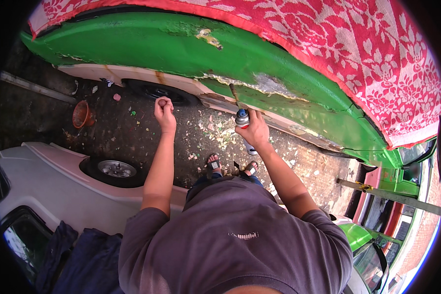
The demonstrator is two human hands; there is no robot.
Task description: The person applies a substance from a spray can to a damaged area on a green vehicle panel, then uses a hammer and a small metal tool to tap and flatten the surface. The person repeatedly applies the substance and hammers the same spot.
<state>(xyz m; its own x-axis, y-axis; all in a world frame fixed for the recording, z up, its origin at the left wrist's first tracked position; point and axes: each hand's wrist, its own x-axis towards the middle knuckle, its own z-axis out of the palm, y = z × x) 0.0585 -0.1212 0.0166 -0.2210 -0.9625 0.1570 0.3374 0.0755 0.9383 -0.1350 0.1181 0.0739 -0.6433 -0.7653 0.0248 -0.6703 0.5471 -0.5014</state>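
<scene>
My right hand (254, 128) is wrapped round the can of a gas blowtorch (242, 115). It has a blue fitting, and its dark nozzle points up at the lower side of the green car body (181, 46). Peeled, bare patches (269, 84) show in the paint just beyond the nozzle; no flame can be made out. My left hand (165, 110) is held up in front of the wheel, its fingers closed. A small brown rounded end shows in that fist, but what it belongs to is hidden.
A red and white floral cloth (348, 54) covers the car's upper part. Paint flakes (220, 132) litter the ground by my feet. A white car (59, 181) stands close at the left, dark clothing (90, 259) on it. An orange-brown pot (82, 114) lies near a metal bar (36, 87).
</scene>
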